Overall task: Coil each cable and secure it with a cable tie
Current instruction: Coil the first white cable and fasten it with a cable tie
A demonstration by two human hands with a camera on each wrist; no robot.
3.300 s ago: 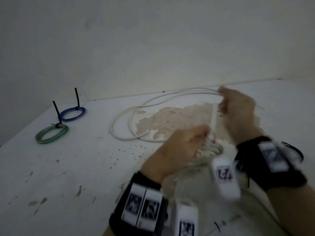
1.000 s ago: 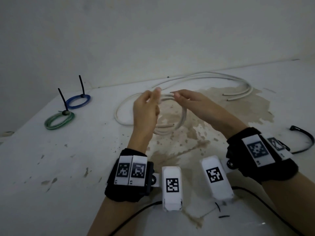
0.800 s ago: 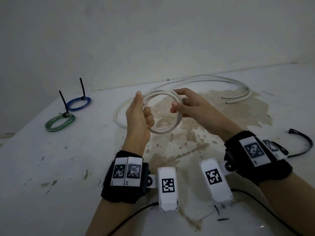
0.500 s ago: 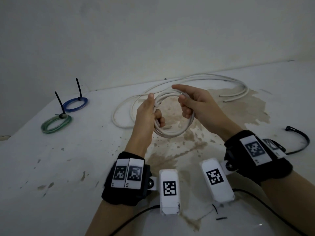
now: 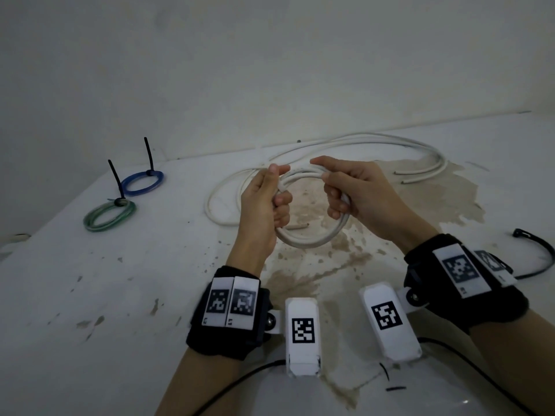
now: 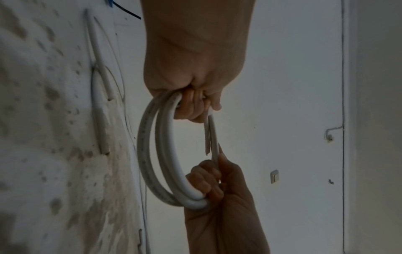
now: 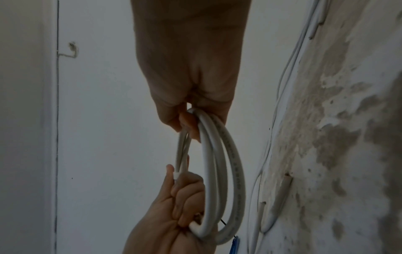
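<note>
A white cable coil [image 5: 312, 240] of a few loops hangs upright in the air above the table [image 5: 90, 295]. My left hand [image 5: 267, 202] grips its left side with curled fingers. My right hand [image 5: 342, 193] grips its right side, forefinger stretched over the top. In the left wrist view the coil [image 6: 152, 154] runs from my left hand [image 6: 191, 103] down to my right hand [image 6: 208, 180]. In the right wrist view the coil [image 7: 219, 171] joins my right hand [image 7: 191, 118] and left hand [image 7: 185, 194]. A black cable tie [image 5: 537, 253] lies loose at the table's right.
More loose white cable [image 5: 390, 145] snakes over the stained far part of the table. A tied blue coil [image 5: 142, 183] and a tied green coil [image 5: 109, 216] lie at the far left, their black tie tails sticking up. The wall [image 5: 270, 70] stands just behind.
The cable went from lying spread on the table to a small coil in both hands. Over the last second the coil was turned, and both hands have closed tighter round its sides.
</note>
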